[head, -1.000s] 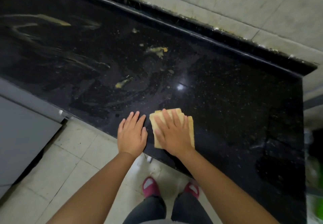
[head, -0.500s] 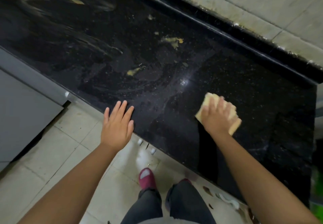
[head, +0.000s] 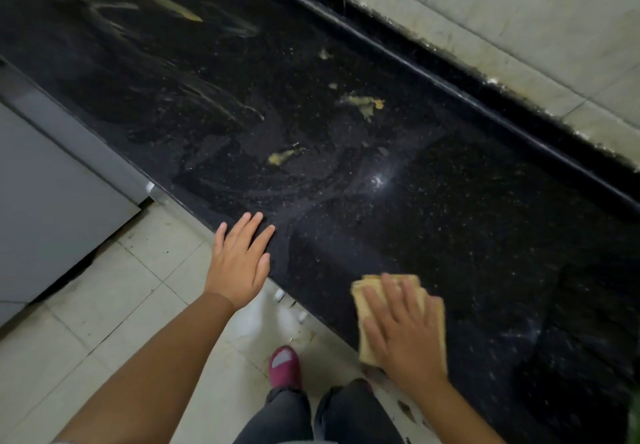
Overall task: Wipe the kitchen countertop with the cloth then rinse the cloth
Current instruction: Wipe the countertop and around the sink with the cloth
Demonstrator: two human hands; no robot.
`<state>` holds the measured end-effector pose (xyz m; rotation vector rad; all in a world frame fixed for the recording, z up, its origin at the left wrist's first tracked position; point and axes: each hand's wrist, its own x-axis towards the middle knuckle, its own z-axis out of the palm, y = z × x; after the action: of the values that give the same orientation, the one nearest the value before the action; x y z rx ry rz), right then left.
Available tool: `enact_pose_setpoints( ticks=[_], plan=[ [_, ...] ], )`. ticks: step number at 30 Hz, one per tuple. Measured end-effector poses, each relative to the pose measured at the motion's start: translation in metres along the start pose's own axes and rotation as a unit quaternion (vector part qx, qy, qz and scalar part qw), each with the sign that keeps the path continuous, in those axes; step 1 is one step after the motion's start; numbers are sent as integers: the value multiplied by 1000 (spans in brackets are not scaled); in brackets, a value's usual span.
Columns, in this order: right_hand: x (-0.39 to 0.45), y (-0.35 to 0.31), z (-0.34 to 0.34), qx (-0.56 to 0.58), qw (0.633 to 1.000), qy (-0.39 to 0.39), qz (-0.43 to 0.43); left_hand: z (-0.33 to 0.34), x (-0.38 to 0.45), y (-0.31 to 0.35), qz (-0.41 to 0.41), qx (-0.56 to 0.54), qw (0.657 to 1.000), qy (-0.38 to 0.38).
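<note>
Desk (head: 450,222): black speckled stone, running diagonally from upper left to lower right; front edge passing under both hands, back edge closed by a raised black lip (head: 433,73) below the pale tiled wall (head: 519,11).

Cloth (head: 367,308): yellow, folded flat, lying on the desk at its front edge, near corner reaching about to the drop toward the floor.

Right hand (head: 403,333): flat on the cloth, fingers straight and spread, pressing down, not curled round it; motion-blurred.

Left hand (head: 239,263): palm down, fingers straight and together, nothing held; fingertips over the desk's front edge, palm over the floor; contact with the stone not clear.

Yellow smears: one near the back lip (head: 363,104), one at mid-desk (head: 282,156), one long streak at far left (head: 173,9); small flecks around them. Pale wipe swirls (head: 214,97) across the left half.

Open room: bare stone between the hands, and a broad bare stretch to the right of and beyond the cloth up to the back lip.

Grey cabinet front (head: 52,201): below the desk at left, its corner ending just beside the front edge.

Floor (head: 104,305): pale tiles, scattered specks and scraps under the desk's edge.

Red shoe (head: 284,367) and dark trouser legs (head: 311,416): on the floor between the arms, close to the desk front.
</note>
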<state>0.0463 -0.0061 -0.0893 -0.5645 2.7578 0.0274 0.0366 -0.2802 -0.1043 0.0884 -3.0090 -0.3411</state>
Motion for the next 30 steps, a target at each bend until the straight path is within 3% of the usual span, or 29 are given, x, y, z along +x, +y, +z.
enact_pose_setpoints(
  ticks=[4,8,11,15,18,20,23,26,30],
  plan=[
    [14,69,-26,41,982,13,183,-2,-4,3,-2,1,1000,10],
    [86,70,-66,101,949,19,298,-4,2,5,-13,1,1000,6],
    [149,33,-81,92,962,1,257,-4,7,7,-20,7,1000,-7],
    [177,-50,-82,35,997,-27,67,-7,6,5,-25,25,999,-34],
    [149,-91,-59,-21,994,53,-95,-17,-1,-3,-56,25,998,-25],
    [116,-91,-44,-19,988,32,-147,-24,-4,-11,-86,25,996,-7],
    [66,-57,-24,-51,978,-3,-202,-29,0,-22,-109,24,993,-38],
    [39,4,-18,-49,990,-35,-130,-27,8,-24,-141,17,987,-75],
    [62,53,-46,17,996,-27,87,-17,6,-23,-166,32,983,-73]
  ],
)
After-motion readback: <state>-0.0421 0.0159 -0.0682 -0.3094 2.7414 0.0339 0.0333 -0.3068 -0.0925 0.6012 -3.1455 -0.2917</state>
